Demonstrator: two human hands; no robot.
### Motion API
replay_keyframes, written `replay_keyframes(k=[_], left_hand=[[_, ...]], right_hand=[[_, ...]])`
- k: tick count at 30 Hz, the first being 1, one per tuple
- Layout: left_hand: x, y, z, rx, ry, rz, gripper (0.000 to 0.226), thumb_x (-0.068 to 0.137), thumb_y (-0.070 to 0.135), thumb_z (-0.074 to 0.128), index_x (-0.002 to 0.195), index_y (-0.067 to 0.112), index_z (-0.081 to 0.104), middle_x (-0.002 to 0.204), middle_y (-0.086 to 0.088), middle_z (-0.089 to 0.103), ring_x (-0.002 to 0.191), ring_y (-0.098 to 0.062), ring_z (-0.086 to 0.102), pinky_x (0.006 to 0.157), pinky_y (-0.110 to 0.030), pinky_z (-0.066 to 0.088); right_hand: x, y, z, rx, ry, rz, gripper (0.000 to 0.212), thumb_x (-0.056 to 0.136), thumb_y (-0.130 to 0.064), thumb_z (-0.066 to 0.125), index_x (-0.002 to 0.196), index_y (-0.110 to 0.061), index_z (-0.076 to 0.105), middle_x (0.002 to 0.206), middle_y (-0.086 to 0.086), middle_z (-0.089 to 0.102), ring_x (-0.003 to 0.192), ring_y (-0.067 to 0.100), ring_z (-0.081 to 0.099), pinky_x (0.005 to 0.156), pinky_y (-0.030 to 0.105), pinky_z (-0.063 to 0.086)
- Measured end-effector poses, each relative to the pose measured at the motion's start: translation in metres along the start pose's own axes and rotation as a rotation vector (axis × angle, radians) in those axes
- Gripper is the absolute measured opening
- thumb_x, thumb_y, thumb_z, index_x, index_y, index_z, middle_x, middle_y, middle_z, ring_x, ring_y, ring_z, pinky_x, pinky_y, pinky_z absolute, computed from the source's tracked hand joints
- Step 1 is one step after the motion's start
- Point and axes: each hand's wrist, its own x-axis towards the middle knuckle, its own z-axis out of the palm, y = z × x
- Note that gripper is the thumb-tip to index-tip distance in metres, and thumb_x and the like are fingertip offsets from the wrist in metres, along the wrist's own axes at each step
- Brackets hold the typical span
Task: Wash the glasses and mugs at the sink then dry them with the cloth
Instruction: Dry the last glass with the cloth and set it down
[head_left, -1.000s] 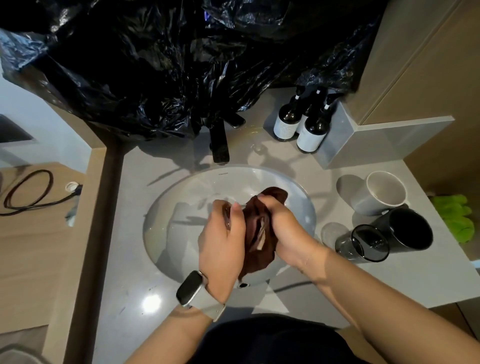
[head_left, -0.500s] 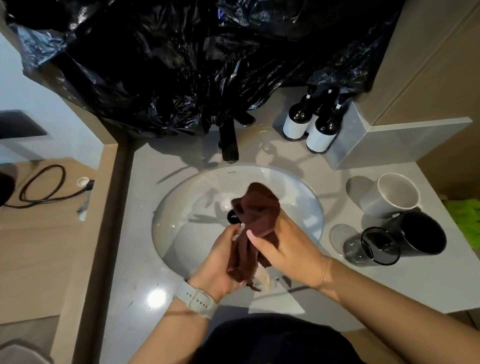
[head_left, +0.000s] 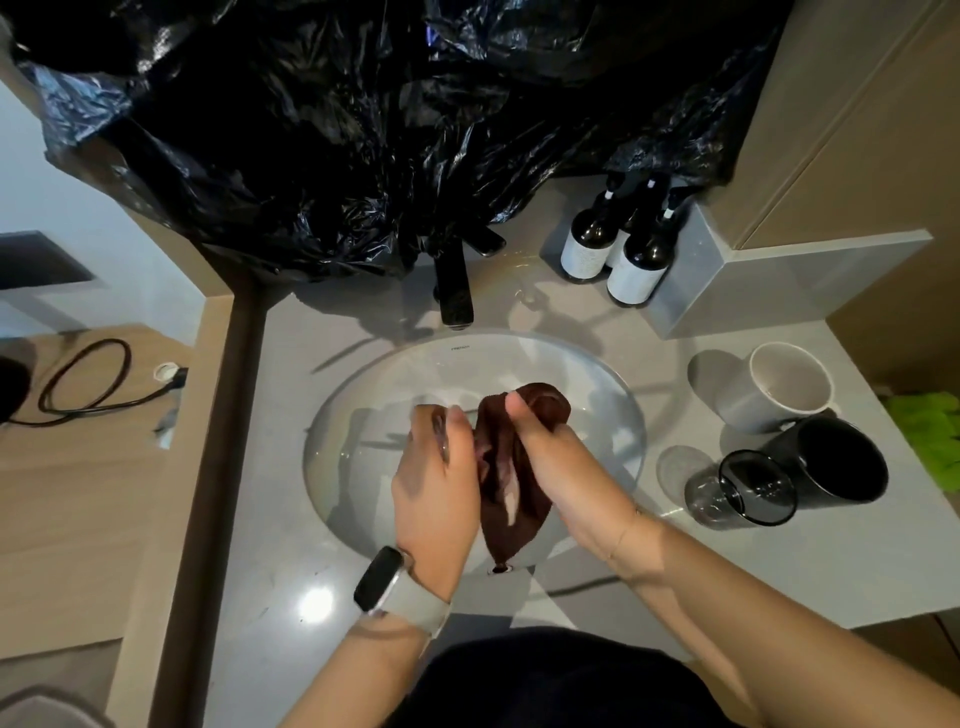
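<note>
Both hands are over the white sink basin (head_left: 363, 415). My left hand (head_left: 436, 493), with a watch on its wrist, grips a clear glass (head_left: 439, 431) that is mostly hidden by its fingers. My right hand (head_left: 561, 467) grips a dark brown cloth (head_left: 511, 499), which is pressed against the glass and hangs down between the hands. On the counter to the right stand a white mug (head_left: 779, 387), a black mug (head_left: 836, 462) and a dark-tinted glass (head_left: 743, 491).
A black faucet (head_left: 454, 291) stands behind the basin, under a crumpled black plastic bag (head_left: 363, 130). Dark pump bottles (head_left: 639, 265) sit at the back right beside a grey ledge. Something bright green (head_left: 930, 431) lies at the right edge. A cable (head_left: 83, 384) lies on the wooden surface to the left.
My left hand has turned from under the cloth to beside it, back up. My right hand has twisted the cloth round, and its bunched top now points away from me.
</note>
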Motion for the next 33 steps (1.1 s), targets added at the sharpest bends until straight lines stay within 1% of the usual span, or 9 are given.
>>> replay_keyframes(k=[3, 6, 9, 11, 14, 19, 22, 27, 33], left_hand=[[0.014, 0.005, -0.001, -0.042, -0.035, -0.138, 0.037, 0.103, 0.046, 0.034, 0.091, 0.016, 0.052, 0.077, 0.002, 0.060, 0.074, -0.010, 0.058, 0.066, -0.028, 0.039], [0.025, 0.006, 0.000, -0.151, -0.185, -0.217, 0.044, 0.102, 0.053, 0.032, 0.084, 0.020, 0.055, 0.073, 0.001, 0.062, 0.072, -0.015, 0.061, 0.071, -0.034, 0.049], [0.025, 0.007, 0.003, -0.260, -0.431, -0.387, 0.054, 0.105, 0.047, 0.028, 0.071, 0.015, 0.055, 0.050, 0.005, 0.056, 0.047, -0.009, 0.054, 0.047, -0.021, 0.042], [0.024, 0.007, 0.005, -0.268, -0.494, -0.428, 0.058, 0.102, 0.053, 0.030, 0.088, 0.009, 0.064, 0.066, -0.002, 0.068, 0.061, -0.013, 0.066, 0.058, -0.027, 0.053], [0.023, 0.006, 0.008, -0.259, -0.456, -0.436, 0.066, 0.081, 0.071, 0.037, 0.102, 0.014, 0.065, 0.096, -0.010, 0.073, 0.091, -0.026, 0.070, 0.090, -0.046, 0.054], [0.010, 0.013, 0.011, -0.252, -0.345, -0.362, 0.060, 0.084, 0.070, 0.036, 0.093, 0.017, 0.061, 0.090, -0.010, 0.072, 0.087, -0.027, 0.069, 0.086, -0.049, 0.054], [-0.001, 0.019, 0.006, -0.136, -0.227, -0.215, 0.040, 0.099, 0.053, 0.034, 0.086, 0.021, 0.053, 0.080, -0.002, 0.066, 0.080, -0.016, 0.063, 0.077, -0.038, 0.051], [-0.017, 0.004, 0.002, 0.104, -0.193, 0.173, 0.039, 0.090, 0.064, 0.022, 0.095, 0.033, 0.046, 0.084, 0.010, 0.060, 0.080, -0.006, 0.059, 0.074, -0.030, 0.048], [-0.012, 0.006, 0.002, -0.163, -0.219, -0.052, 0.036, 0.099, 0.050, 0.027, 0.087, 0.028, 0.053, 0.075, 0.005, 0.066, 0.075, -0.013, 0.065, 0.071, -0.036, 0.054]], right_hand=[[-0.009, 0.014, 0.005, -0.129, 0.080, -0.251, 0.032, 0.098, -0.041, 0.051, 0.081, -0.020, 0.069, 0.075, -0.003, 0.071, 0.074, 0.003, 0.066, 0.071, 0.011, 0.045], [-0.005, 0.032, -0.001, -0.227, 0.212, -0.477, 0.021, 0.090, -0.047, 0.061, 0.090, -0.027, 0.069, 0.094, 0.003, 0.070, 0.098, 0.017, 0.065, 0.090, 0.030, 0.049], [-0.011, 0.033, -0.009, -0.113, 0.110, -0.473, 0.027, 0.086, -0.047, 0.066, 0.082, -0.021, 0.069, 0.079, 0.000, 0.071, 0.081, 0.016, 0.068, 0.080, 0.032, 0.051], [-0.014, 0.031, -0.018, -0.148, 0.003, -0.452, 0.021, 0.082, -0.035, 0.070, 0.078, -0.015, 0.071, 0.074, 0.003, 0.073, 0.075, 0.014, 0.070, 0.075, 0.028, 0.053], [-0.014, 0.026, -0.031, -0.169, -0.231, -0.371, 0.008, 0.078, -0.008, 0.078, 0.083, -0.011, 0.073, 0.075, 0.001, 0.075, 0.077, 0.011, 0.070, 0.074, 0.021, 0.052], [-0.011, 0.015, -0.030, -0.105, -0.249, -0.376, 0.011, 0.074, 0.004, 0.078, 0.078, -0.004, 0.073, 0.067, -0.003, 0.072, 0.065, 0.006, 0.066, 0.064, 0.016, 0.048], [-0.015, 0.012, -0.030, 0.007, -0.253, -0.313, 0.014, 0.076, 0.006, 0.075, 0.087, -0.002, 0.074, 0.074, 0.002, 0.074, 0.068, 0.011, 0.068, 0.062, 0.016, 0.050], [-0.015, -0.003, -0.033, 0.411, -0.326, 0.130, 0.039, 0.083, -0.024, 0.067, 0.112, 0.001, 0.069, 0.106, 0.018, 0.071, 0.095, 0.026, 0.071, 0.074, 0.029, 0.058], [-0.014, 0.009, -0.024, 0.233, -0.241, -0.154, 0.025, 0.083, -0.014, 0.071, 0.098, 0.006, 0.070, 0.085, 0.019, 0.070, 0.080, 0.028, 0.069, 0.067, 0.034, 0.057]])
